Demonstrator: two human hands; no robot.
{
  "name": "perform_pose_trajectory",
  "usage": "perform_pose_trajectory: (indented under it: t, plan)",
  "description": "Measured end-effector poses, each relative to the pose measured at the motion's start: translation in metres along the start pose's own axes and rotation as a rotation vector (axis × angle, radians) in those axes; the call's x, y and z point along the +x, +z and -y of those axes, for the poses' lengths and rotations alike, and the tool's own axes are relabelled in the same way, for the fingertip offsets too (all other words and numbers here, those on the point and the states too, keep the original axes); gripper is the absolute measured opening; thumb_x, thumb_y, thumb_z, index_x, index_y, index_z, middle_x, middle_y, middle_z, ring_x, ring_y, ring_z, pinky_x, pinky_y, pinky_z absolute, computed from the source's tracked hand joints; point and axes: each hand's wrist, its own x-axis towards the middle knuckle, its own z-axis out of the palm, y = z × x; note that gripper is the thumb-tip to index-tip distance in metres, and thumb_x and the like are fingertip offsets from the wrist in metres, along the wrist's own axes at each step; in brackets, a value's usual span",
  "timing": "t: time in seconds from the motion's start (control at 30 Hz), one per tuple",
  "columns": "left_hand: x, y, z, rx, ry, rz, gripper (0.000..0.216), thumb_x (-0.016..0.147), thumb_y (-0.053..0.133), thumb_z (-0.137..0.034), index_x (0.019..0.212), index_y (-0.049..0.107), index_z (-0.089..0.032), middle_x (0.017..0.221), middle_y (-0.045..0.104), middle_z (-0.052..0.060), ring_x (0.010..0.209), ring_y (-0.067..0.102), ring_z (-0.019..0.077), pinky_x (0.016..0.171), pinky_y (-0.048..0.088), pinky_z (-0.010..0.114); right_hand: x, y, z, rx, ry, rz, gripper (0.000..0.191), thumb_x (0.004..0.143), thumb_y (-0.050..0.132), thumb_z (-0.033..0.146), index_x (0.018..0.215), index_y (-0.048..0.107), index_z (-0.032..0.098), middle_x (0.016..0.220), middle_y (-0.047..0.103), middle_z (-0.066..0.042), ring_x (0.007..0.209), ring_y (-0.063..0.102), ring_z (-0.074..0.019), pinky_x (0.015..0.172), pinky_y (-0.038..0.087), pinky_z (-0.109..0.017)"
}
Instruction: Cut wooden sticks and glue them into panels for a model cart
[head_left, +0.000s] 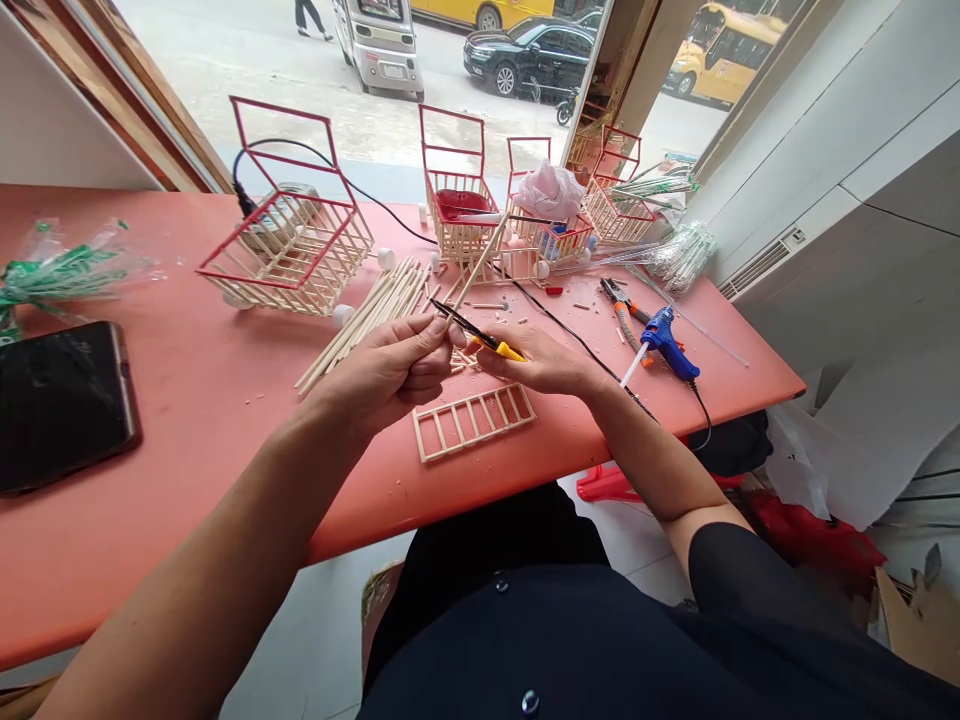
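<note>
Dark button-front shirt (pixel 525 640) occupies the near foreground, with the pink bench (pixel 187 410) directly ahead of it. Left hand (pixel 416 358): fingers closed, thumb and bent forefinger pinching a thin wooden stick (pixel 478 265), which slopes up and away above the bench; its lower end is covered by the fingers. Right hand (pixel 536 358): fingers wrapped around the yellow grips of a hand cutter (pixel 480 335), partly hidden from view; its dark blades lie at the stick, close to the left thumb, and their exact opening cannot be told. Treat the stick as light, stiff and dry, unlikely to slip but probably liable to split; the sound hold is a firm pinch near the blades, fingertips clear of the cutting edges. A ladder-shaped wooden frame (pixel 480 438) lies flat on the bench below the hands, near the front edge. It is probably light and weakest at its joints; grip it across both long rails, not by a single rung. A bundle of loose sticks (pixel 375 320) lies just beyond the left hand, with a red-rimmed model cart (pixel 311 248) behind it. A blue glue gun (pixel 670 345) lies beyond the right hand, beside orange-handled pliers (pixel 628 301).
</note>
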Motion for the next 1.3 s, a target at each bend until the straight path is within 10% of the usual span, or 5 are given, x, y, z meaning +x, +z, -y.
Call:
perform_pose_trajectory:
  t: [0.63, 1.3]
  plan:
    - [-0.003, -0.002, -0.008, -0.043, -0.119, 0.008, 0.030, 0.105, 0.089, -0.033, 0.087, 0.077, -0.013, 0.059, 0.030, -0.012, 0.044, 0.019, 0.0028, 0.038, 0.026, 0.011, -0.001, 0.008, 0.004, -0.008, -0.011, -0.103, 0.061, 0.105, 0.063, 0.081, 0.087, 0.053, 0.024, 0.079, 0.052, 0.003, 0.077, 0.047, -0.0154, 0.074, 0.034, -0.032]
    - [0.000, -0.002, -0.003, 0.136, 0.038, -0.024, 0.046, 0.089, 0.104, -0.053, 0.090, 0.077, -0.016, 0.058, 0.032, -0.012, 0.046, 0.022, 0.0040, 0.042, 0.022, 0.015, 0.000, 0.026, -0.001, -0.118, 0.029, -0.319, 0.070, 0.101, 0.057, 0.092, 0.080, 0.043, 0.027, 0.072, 0.048, 0.004, 0.072, 0.038, -0.0152, 0.072, 0.028, -0.034]
